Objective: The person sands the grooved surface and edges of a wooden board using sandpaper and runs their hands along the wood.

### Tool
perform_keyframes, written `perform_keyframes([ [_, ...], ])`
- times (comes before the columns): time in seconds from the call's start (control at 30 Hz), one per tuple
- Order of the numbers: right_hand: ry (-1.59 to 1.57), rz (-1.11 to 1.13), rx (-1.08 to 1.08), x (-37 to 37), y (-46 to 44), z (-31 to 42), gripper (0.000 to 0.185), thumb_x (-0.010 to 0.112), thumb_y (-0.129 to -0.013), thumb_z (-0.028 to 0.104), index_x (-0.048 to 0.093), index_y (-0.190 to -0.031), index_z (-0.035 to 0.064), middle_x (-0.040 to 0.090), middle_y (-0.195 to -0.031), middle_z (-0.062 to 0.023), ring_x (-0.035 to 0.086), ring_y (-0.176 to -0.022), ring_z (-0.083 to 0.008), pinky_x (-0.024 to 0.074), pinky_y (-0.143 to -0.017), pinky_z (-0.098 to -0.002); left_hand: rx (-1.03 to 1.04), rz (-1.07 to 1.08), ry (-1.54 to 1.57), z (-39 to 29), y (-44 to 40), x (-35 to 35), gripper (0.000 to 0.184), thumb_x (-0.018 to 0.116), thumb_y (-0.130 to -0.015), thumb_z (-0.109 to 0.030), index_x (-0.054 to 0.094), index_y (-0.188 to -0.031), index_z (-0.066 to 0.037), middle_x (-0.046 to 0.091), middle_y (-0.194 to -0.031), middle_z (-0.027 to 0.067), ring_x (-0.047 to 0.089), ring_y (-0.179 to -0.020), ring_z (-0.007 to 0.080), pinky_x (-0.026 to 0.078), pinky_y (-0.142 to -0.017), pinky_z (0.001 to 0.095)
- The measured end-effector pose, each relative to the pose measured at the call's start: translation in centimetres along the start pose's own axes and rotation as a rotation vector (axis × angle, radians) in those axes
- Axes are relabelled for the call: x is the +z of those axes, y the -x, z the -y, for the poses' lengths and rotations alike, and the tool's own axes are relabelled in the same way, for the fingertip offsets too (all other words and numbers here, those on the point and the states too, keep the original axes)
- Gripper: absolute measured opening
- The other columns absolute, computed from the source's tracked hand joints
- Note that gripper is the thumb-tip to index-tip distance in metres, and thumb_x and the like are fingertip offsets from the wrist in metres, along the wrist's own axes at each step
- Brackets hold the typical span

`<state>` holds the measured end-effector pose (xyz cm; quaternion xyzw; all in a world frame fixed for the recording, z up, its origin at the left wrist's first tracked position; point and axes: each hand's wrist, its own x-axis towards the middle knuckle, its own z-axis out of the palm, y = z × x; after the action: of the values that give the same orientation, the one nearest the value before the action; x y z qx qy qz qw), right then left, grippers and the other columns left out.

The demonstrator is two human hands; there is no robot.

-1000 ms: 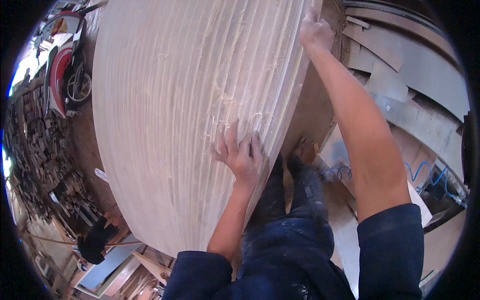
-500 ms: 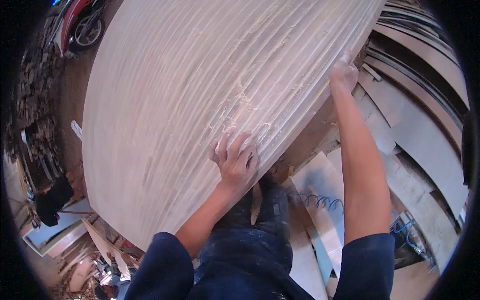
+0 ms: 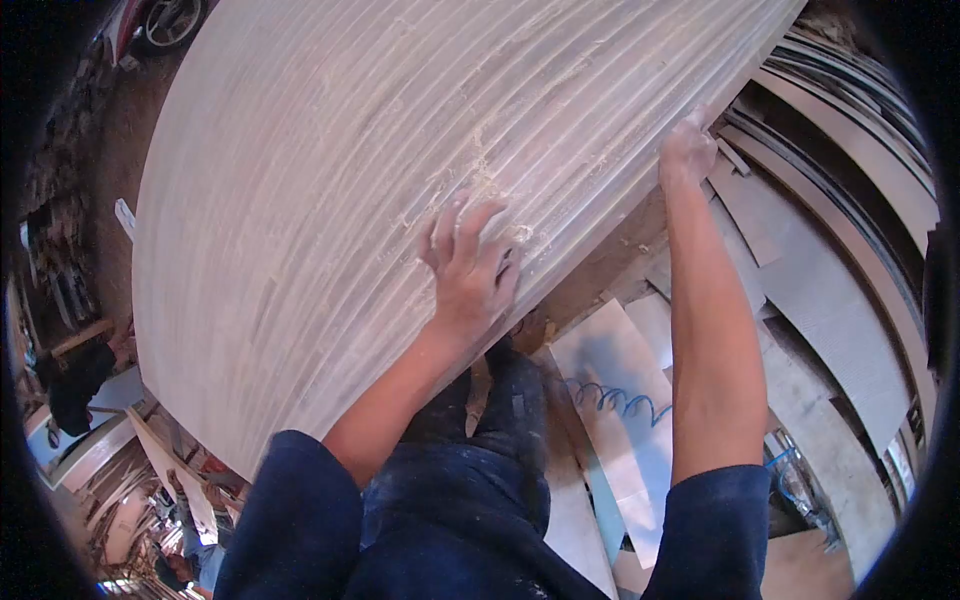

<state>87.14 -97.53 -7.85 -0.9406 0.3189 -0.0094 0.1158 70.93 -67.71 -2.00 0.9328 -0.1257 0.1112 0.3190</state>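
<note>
A large pale wooden panel (image 3: pixel 300 220) with a curved outer edge and many lengthwise strips or grooves fills the middle of the view. Curly shavings (image 3: pixel 480 180) and dust lie on it. My left hand (image 3: pixel 465 270) rests on the panel near its right edge, fingers spread and bent, tips close to the shavings. A small dark spot shows by its thumb; I cannot make out whether it is a gap or an object. Further up, my right hand (image 3: pixel 690 150) is closed around the panel's right edge, its fingers partly hidden.
Curved boards (image 3: pixel 850 290) and flat sheets are stacked on the right. A blue coiled hose (image 3: pixel 615 400) hangs over a stained board (image 3: pixel 610 360). A motorcycle wheel (image 3: pixel 172 20) stands at upper left, wood piles below it. Another person (image 3: pixel 195 555) appears at lower left.
My left hand has slid forward along the panel, away from my body. My right hand keeps its hold on the edge. The view has shifted slightly.
</note>
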Motion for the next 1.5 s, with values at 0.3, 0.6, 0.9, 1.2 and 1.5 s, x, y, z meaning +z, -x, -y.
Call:
perform_keyframes([
  [0.3, -0.123, 0.030, 0.097, 1.4, -1.0, -0.8, 0.051, 0.038, -0.102, 0.025, 0.039, -0.142, -0.0057, 0.068, -0.108, -0.0326, 0.067, -0.104, -0.0441, 0.0503, -0.092, -0.0497, -0.059, 0.016, -0.012, 0.0, 0.3, 0.2, 0.014, 0.080, -0.071, -0.011, 0.069, -0.079, -0.011, 0.055, -0.130, 0.0078, 0.039, -0.135, 0.0358, 0.026, -0.109, 0.0515],
  [0.6, -0.275, -0.031, 0.212, 1.2, -0.5, -0.6, 0.081, 0.036, -0.100, 0.055, 0.060, -0.110, -0.0218, 0.059, -0.122, -0.0391, 0.057, -0.119, -0.0475, 0.0421, -0.105, -0.0468, -0.032, -0.042, -0.028, -0.3, 0.0, 0.7, 0.019, 0.082, -0.067, -0.010, 0.072, -0.083, -0.012, 0.059, -0.124, 0.0069, 0.044, -0.132, 0.0359, 0.028, -0.108, 0.0498],
  [0.9, -0.439, -0.012, 0.411, -1.2, 0.6, 1.7, 0.075, 0.041, -0.099, 0.049, 0.056, -0.120, -0.0212, 0.061, -0.122, -0.0374, 0.058, -0.120, -0.0458, 0.0431, -0.105, -0.0469, -0.017, -0.074, -0.030, 0.3, 1.1, 0.7, 0.018, 0.081, -0.068, -0.010, 0.072, -0.083, -0.013, 0.058, -0.127, 0.0053, 0.040, -0.134, 0.0361, 0.027, -0.107, 0.0498],
  [1.2, 0.066, 0.077, 0.039, -1.5, 0.6, 0.9, 0.047, 0.036, -0.103, 0.028, 0.045, -0.137, -0.0029, 0.061, -0.121, -0.0354, 0.060, -0.116, -0.0455, 0.0468, -0.101, -0.0486, -0.042, -0.068, -0.105, 1.8, 6.7, -3.3, 0.017, 0.084, -0.067, -0.012, 0.074, -0.081, -0.013, 0.059, -0.124, 0.0064, 0.044, -0.129, 0.0348, 0.029, -0.106, 0.0473],
  [1.5, -0.047, 0.069, 0.030, 1.3, -1.2, -1.0, 0.049, 0.037, -0.103, 0.021, 0.037, -0.146, -0.0023, 0.062, -0.121, -0.0341, 0.064, -0.110, -0.0437, 0.0501, -0.095, -0.0491, 0.004, -0.107, -0.071, -1.5, -2.5, 3.0, 0.017, 0.081, -0.071, -0.015, 0.070, -0.084, -0.013, 0.059, -0.124, 0.0037, 0.045, -0.129, 0.0340, 0.029, -0.106, 0.0505],
])
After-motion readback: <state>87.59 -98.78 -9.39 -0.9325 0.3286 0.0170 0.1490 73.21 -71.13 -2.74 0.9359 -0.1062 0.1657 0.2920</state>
